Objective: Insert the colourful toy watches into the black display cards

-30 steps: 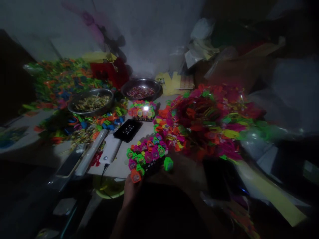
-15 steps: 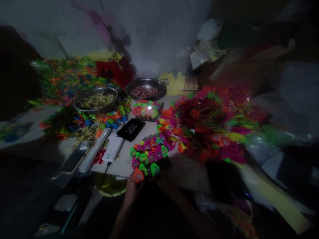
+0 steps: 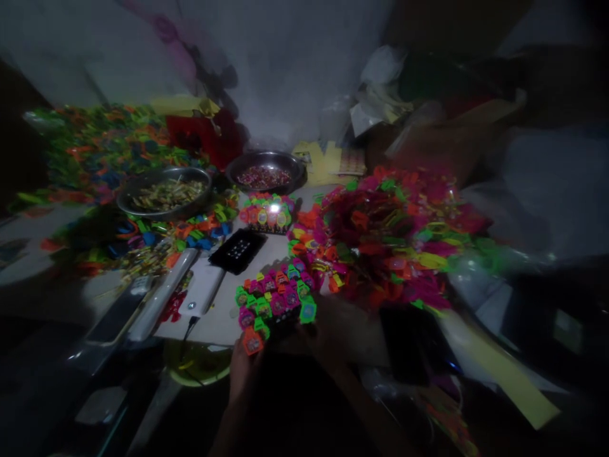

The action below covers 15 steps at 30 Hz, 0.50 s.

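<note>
Bright toy watches in green, pink and orange sit in rows on a dark holder at the table's front edge. My left hand is closed on the holder's near left corner, beside an orange toy watch. At the right end, my right hand has its fingers against a green toy watch and appears to pinch it; shadow hides most of these fingers. Behind stands a second loaded row of toy watches, with a black tray in front of it.
A large heap of pink, orange and green watch pieces lies right. Metal bowls of small parts stand behind. Left are a white power bank, a phone and more colourful pieces. A dark device rests front right.
The green toy watch at my right hand has shifted right and slightly up along the holder, the hand moving with it. My left hand stays on the holder. The whole view has slid a little.
</note>
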Tool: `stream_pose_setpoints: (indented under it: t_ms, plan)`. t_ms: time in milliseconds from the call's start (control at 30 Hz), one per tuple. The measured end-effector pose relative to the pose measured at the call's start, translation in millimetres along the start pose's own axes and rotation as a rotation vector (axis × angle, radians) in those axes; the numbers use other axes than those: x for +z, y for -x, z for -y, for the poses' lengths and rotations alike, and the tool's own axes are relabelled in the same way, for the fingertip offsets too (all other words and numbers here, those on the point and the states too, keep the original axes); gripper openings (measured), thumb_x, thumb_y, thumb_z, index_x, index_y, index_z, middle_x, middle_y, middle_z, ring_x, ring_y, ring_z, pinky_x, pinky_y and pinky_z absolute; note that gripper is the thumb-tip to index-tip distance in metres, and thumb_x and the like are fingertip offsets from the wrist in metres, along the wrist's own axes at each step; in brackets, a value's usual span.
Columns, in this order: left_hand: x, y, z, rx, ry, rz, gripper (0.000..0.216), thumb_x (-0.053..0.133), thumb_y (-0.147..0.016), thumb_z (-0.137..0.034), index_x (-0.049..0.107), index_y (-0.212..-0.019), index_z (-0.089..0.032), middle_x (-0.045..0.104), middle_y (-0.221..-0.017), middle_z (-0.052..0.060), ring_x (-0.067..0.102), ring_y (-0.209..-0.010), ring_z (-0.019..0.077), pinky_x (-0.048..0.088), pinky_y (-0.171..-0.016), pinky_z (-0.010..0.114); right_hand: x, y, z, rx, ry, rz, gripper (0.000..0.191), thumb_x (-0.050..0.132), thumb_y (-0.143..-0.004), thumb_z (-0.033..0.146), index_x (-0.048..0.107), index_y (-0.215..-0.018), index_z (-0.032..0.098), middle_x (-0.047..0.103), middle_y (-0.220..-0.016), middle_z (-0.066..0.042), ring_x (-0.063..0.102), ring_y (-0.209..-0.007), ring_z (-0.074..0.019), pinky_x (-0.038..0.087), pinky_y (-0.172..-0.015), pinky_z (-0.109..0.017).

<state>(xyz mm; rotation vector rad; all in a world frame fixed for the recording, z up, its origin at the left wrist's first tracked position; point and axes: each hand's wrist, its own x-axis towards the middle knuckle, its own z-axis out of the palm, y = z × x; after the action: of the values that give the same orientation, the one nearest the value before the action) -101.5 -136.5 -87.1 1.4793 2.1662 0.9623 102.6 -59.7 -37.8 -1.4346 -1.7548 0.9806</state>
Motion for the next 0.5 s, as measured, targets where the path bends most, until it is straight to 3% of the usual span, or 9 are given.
stream_pose_setpoints:
  t_ms: [100, 200, 367, 500]
  plan:
    - [2, 0, 1, -0.001, 0.003, -0.004, 0.045, 0.046, -0.083, -0.050, 0.065, -0.106, -0.017, 0.069, -0.102, 0.012, 0.063, -0.097, 0.0285, 0.051, -0.084, 0.042, -19, 2, -17, 0.127, -0.067, -0.083, 0.049, 0.046, -0.083, 0.057, 0.069, -0.089, 0.015, 0.073, -0.085, -0.012, 0.068, -0.084, -0.0267, 0.053, -0.079, -0.036]
    - [2, -1, 0, -0.021, -0.036, -0.006, 0.044, 0.046, -0.082, -0.052, 0.066, -0.102, -0.018, 0.069, -0.099, 0.011, 0.063, -0.094, 0.0287, 0.052, -0.081, 0.041, -42, 2, -38, 0.181, -0.043, -0.130, 0.047, 0.050, -0.080, 0.056, 0.068, -0.094, 0.015, 0.073, -0.090, -0.012, 0.068, -0.086, -0.0266, 0.053, -0.078, -0.037]
    - [-1, 1, -9, -0.074, -0.081, -0.012, 0.047, 0.047, -0.080, -0.055, 0.065, -0.102, -0.017, 0.069, -0.096, 0.012, 0.064, -0.093, 0.0292, 0.053, -0.076, 0.040, -78, -1, -64, 0.145, 0.199, -0.234, 0.039, 0.048, -0.083, 0.043, 0.064, -0.106, 0.016, 0.070, -0.093, -0.010, 0.066, -0.081, -0.0231, 0.052, -0.073, -0.034]
    - [-4, 3, -14, -0.037, -0.059, 0.003, 0.048, 0.044, -0.082, -0.052, 0.066, -0.104, -0.015, 0.069, -0.097, 0.013, 0.064, -0.094, 0.0290, 0.052, -0.080, 0.041, -90, -8, -78, 0.215, 0.407, -0.331, 0.038, 0.047, -0.084, 0.039, 0.062, -0.109, 0.015, 0.067, -0.078, -0.009, 0.064, -0.071, -0.0231, 0.048, -0.063, -0.032]
